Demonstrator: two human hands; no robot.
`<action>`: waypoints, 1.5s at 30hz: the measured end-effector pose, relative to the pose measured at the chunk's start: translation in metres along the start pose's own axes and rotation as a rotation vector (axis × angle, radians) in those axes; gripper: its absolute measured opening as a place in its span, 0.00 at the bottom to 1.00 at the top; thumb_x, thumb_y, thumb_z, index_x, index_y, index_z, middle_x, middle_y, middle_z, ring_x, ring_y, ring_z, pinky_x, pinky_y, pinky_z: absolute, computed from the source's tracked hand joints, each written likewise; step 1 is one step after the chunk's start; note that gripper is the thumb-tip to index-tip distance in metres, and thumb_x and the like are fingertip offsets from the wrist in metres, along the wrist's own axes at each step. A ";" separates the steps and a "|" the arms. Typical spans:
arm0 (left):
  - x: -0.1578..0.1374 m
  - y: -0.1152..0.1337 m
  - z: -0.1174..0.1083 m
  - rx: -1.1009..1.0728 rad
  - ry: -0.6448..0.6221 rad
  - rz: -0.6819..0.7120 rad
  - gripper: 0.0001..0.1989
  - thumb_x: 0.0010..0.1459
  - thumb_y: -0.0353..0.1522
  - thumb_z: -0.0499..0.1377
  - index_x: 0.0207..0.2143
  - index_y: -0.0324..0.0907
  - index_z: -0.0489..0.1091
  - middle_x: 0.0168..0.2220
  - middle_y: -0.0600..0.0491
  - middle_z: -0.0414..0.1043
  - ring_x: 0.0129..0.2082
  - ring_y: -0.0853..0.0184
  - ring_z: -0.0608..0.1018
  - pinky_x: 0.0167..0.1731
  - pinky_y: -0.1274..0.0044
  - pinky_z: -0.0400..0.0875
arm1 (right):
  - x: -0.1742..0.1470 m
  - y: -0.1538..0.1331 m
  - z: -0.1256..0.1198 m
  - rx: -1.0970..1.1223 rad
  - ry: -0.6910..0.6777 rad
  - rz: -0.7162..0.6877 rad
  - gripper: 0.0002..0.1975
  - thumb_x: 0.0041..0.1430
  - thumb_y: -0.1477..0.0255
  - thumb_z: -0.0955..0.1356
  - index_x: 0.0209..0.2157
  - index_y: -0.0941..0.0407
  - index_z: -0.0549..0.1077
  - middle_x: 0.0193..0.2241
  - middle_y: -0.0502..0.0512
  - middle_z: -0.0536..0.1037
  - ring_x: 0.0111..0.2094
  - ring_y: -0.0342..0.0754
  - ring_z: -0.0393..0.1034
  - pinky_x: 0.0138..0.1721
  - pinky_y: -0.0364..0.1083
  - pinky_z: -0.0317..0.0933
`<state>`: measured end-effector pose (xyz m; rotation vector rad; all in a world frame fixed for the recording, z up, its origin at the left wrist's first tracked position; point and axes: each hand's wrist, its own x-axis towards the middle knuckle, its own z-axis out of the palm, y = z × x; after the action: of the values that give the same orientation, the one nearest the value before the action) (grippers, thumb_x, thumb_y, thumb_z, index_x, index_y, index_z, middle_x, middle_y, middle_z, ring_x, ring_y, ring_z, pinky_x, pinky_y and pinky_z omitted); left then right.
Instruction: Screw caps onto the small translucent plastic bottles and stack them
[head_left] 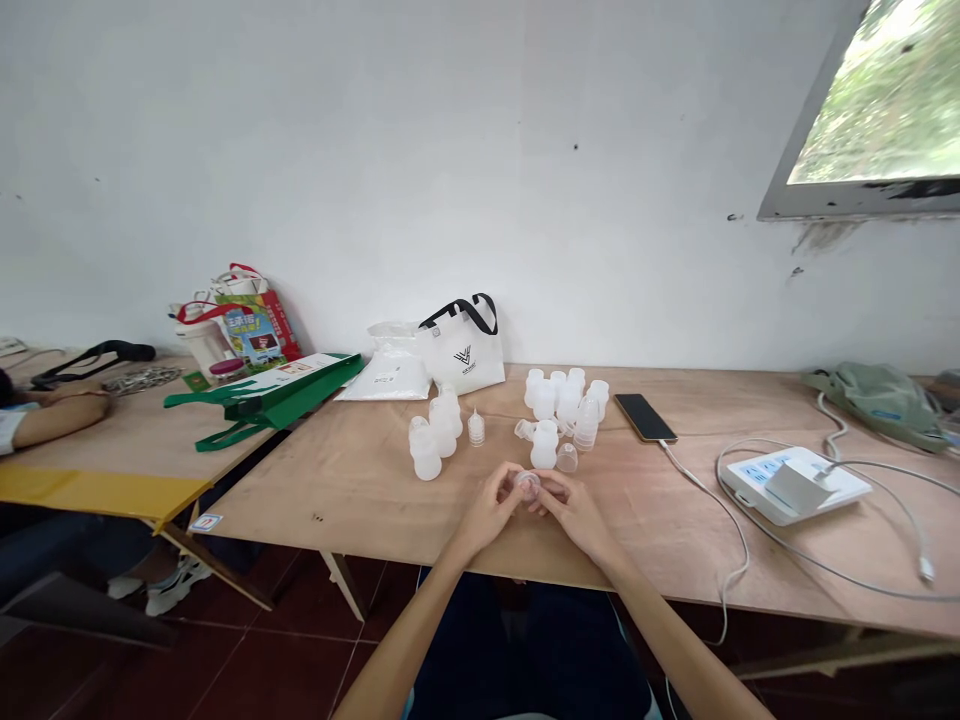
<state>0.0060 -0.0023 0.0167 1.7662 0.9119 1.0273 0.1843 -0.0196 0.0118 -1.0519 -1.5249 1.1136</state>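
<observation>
Near the table's front edge, my left hand (491,508) and my right hand (574,508) meet with their fingertips around a small clear round plastic piece (527,479). It looks like a cap, but the fingers hide much of it. Just beyond them stands a white plastic bottle (544,445), with a clear cap (568,459) to its right. Several similar bottles (555,395) form a group farther back. To the left, more white bottles (427,455) stand in a row, and a clear pointed nozzle cap (476,428) sits beside them.
A phone (645,416) on a cable and a white device box (795,487) lie to the right, cables trailing over the edge. Behind stand a white bag (461,355) and a plastic packet (390,375). A green bag (277,400) bridges toward the neighbouring table, where a person's arm (64,415) rests.
</observation>
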 end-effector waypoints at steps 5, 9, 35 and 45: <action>0.000 0.001 0.000 -0.001 0.036 -0.009 0.18 0.67 0.47 0.53 0.42 0.42 0.72 0.37 0.50 0.76 0.34 0.65 0.77 0.25 0.80 0.68 | -0.002 -0.004 0.002 -0.075 0.010 -0.030 0.19 0.63 0.55 0.68 0.48 0.53 0.76 0.35 0.54 0.84 0.33 0.51 0.79 0.39 0.49 0.72; 0.001 0.000 -0.002 0.012 0.039 -0.018 0.17 0.67 0.46 0.55 0.40 0.42 0.72 0.34 0.51 0.77 0.32 0.65 0.78 0.27 0.79 0.70 | -0.005 -0.007 0.004 -0.109 -0.003 -0.070 0.16 0.64 0.57 0.68 0.47 0.52 0.76 0.38 0.54 0.84 0.35 0.51 0.80 0.42 0.49 0.72; 0.001 -0.006 0.002 -0.003 0.047 -0.034 0.17 0.65 0.47 0.57 0.36 0.43 0.64 0.32 0.54 0.73 0.31 0.68 0.74 0.26 0.81 0.66 | -0.001 0.005 0.002 -0.063 0.136 -0.103 0.19 0.63 0.57 0.69 0.51 0.52 0.72 0.38 0.55 0.81 0.40 0.52 0.78 0.45 0.51 0.71; 0.000 0.005 0.001 0.160 0.064 -0.033 0.20 0.66 0.46 0.55 0.29 0.42 0.68 0.25 0.56 0.71 0.27 0.68 0.72 0.30 0.78 0.64 | -0.004 0.000 0.003 -0.142 0.116 -0.081 0.16 0.66 0.57 0.66 0.47 0.51 0.75 0.44 0.57 0.82 0.44 0.54 0.77 0.45 0.52 0.71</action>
<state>0.0072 -0.0048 0.0212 1.8522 1.0857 1.0188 0.1824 -0.0235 0.0112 -1.1208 -1.5573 0.8844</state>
